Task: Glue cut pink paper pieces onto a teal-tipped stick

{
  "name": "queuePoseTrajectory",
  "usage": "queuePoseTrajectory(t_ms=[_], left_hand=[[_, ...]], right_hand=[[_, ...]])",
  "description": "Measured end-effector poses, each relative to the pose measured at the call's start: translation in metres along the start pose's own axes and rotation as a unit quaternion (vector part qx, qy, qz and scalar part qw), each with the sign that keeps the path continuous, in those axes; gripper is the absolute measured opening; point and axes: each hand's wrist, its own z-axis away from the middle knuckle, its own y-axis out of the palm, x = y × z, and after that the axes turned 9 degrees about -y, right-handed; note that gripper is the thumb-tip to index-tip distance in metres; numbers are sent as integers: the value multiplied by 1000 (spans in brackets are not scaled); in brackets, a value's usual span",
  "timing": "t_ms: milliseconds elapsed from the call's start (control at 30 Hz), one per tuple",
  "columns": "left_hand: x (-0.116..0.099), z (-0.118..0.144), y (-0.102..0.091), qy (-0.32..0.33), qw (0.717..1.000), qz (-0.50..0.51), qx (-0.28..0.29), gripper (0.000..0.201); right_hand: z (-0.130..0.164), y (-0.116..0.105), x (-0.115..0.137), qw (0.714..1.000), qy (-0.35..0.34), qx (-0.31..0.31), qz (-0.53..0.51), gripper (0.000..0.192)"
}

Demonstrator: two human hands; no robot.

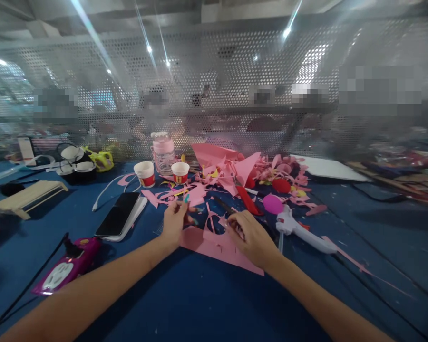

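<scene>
A sheet of pink paper with curved cut-outs lies on the blue table between my hands. My left hand is over its left end, fingers apart and partly bent, with a teal tip showing at the top. Curled fingers of my right hand close on the paper's right part; the fingertips are partly hidden. A dark, narrow, blade-like thing lies just beyond the right fingers, and I cannot tell whether they touch it. Behind that hand are a red-handled tool and a magenta disc.
A white glue gun with a cord lies right. Pink paper scraps heap up behind, near two paper cups and a pink-topped bottle. A phone and purple power strip sit left. A perforated metal screen stands behind.
</scene>
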Motion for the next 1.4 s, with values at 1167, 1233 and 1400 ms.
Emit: queuePoseTrajectory(t_ms=[1167, 1233, 1400], left_hand=[[-8, 34, 4, 228, 838, -416, 270, 37], [-8, 36, 3, 269, 813, -444, 264, 37], [-8, 40, 0, 344, 782, -440, 276, 26]], right_hand=[[-3, 20, 19, 872, 251, -65, -415, 29], [-6, 20, 19, 835, 300, -82, -454, 36], [-11, 14, 22, 766, 330, -48, -550, 43]])
